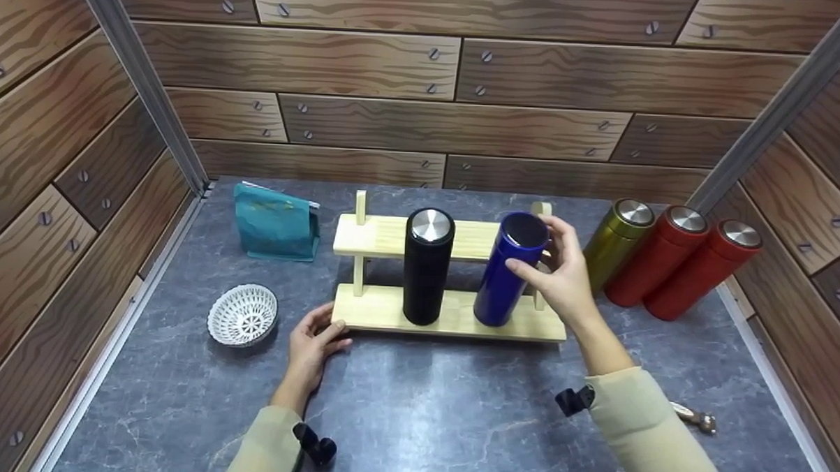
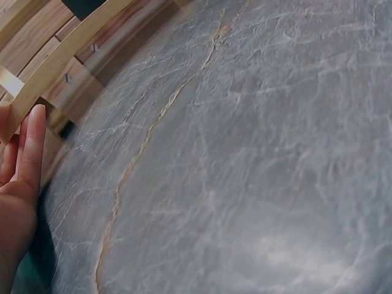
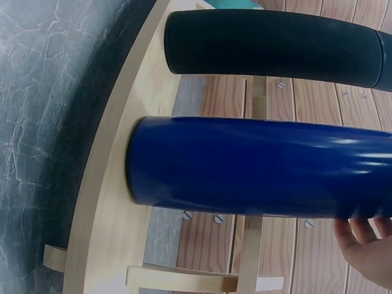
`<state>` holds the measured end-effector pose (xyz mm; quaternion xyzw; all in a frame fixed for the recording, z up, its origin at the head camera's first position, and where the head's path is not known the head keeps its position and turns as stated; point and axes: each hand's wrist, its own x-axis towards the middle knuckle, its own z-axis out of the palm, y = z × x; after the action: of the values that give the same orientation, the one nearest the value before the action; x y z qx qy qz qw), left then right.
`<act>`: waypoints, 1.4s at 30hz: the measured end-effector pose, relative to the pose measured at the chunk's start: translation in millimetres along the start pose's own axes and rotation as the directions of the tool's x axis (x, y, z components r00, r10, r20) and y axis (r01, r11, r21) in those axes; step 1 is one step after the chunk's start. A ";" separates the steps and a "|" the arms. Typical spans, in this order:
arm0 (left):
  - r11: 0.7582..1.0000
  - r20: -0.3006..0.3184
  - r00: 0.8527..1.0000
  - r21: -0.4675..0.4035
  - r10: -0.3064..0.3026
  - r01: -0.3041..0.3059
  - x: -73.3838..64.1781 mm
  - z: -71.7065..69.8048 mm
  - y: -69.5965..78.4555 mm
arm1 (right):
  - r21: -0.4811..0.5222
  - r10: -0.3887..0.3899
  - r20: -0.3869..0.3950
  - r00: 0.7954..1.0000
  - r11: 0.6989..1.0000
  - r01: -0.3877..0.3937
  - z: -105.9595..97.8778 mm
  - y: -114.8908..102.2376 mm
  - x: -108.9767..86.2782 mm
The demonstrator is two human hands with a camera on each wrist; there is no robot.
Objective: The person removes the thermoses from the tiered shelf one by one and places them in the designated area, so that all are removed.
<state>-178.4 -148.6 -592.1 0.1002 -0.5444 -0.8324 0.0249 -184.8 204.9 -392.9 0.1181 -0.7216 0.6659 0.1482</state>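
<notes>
A pale two-tier wooden rack [image 1: 368,310] stands on the grey table. My left hand [image 1: 309,347] grips the left end of its lower board, thumb on top and fingers under the edge; in the left wrist view, fingertips [image 2: 35,119] lie against the wood. On the lower board stands a blue thermos bottle [image 1: 500,288] with a dark lid. My right hand [image 1: 565,272] holds it near the top, thumb in front and fingers around the right side. A black thermos bottle [image 1: 427,271] with a silver lid stands upright to its left on the same board.
To the right of the rack stand a green thermos bottle [image 1: 612,239] and two red ones [image 1: 660,255]. A teal bag [image 1: 274,224] and a white openwork basket [image 1: 275,315] are on the left. Partly behind my right sleeve lies a small metallic object [image 1: 696,418]. Wood-patterned walls enclose the table.
</notes>
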 end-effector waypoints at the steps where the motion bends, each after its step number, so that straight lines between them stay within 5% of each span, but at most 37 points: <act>1: 1.000 0.000 1.000 -0.003 -0.003 0.003 -0.2 -0.3 -0.1 | -0.002 0.001 -0.001 1.000 1.000 -0.001 -0.3 0.7 -0.5; 13: 1.000 -0.011 1.000 -0.017 -0.009 0.008 -0.6 0.2 0.5 | 0.045 -0.037 -0.101 0.994 0.998 0.042 -8.0 23.8 -1.7; 42: 1.000 -0.013 1.000 -0.011 -0.003 0.002 -1.4 0.0 1.3 | 0.014 -0.087 -0.251 0.964 0.996 0.093 -61.9 8.4 -16.0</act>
<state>-177.1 -149.0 -590.8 0.1063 -0.5395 -0.8348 0.0281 -169.5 266.8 -402.3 0.0677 -0.6824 0.6773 0.2665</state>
